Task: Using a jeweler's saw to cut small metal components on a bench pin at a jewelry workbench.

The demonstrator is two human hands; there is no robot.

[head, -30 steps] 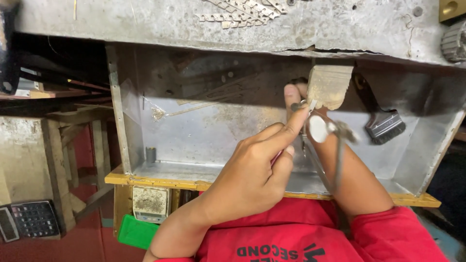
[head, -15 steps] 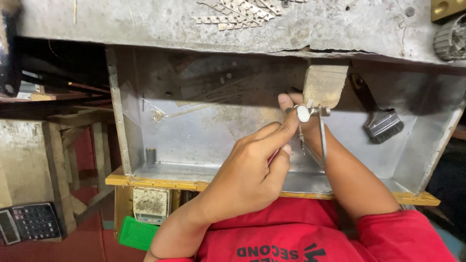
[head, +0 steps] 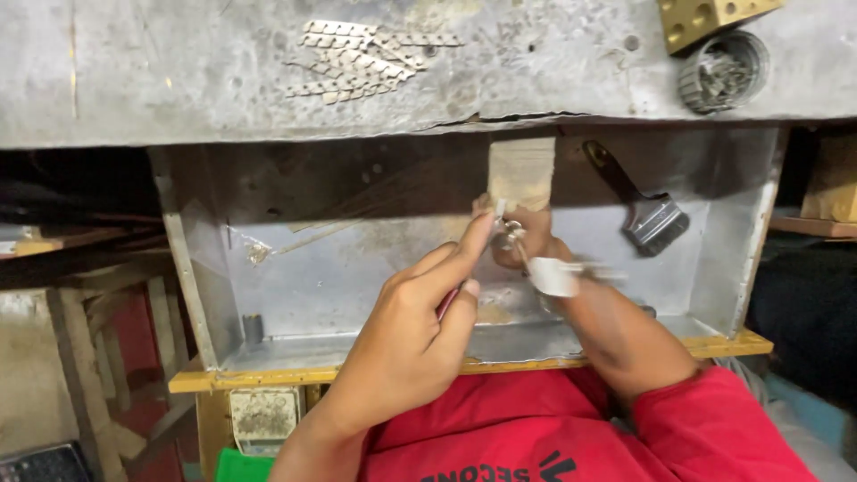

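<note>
My left hand (head: 415, 335) grips a thin red-handled tool (head: 446, 303), its index finger stretched up to the wooden peg (head: 522, 174) that juts from the workbench edge. Just behind it, my right hand (head: 528, 239) pinches a small silver metal piece (head: 511, 234) against the peg. A white tag (head: 553, 277) dangles from that piece, blurred by motion. Both hands hover over the metal catch tray (head: 295, 295) under the bench. The tool's tip is hidden behind my fingers.
A flat paintbrush (head: 647, 210) leans in the tray's right back corner. On the grey bench top (head: 178, 71) lie several serrated metal strips (head: 357, 58), a round tin of small parts (head: 723, 71) and a drilled yellow block (head: 710, 18). Wooden stool legs (head: 80, 357) stand left.
The white tag has swung down and to the right of the peg. My left index finger stays at the peg; both hands have shifted only slightly.
</note>
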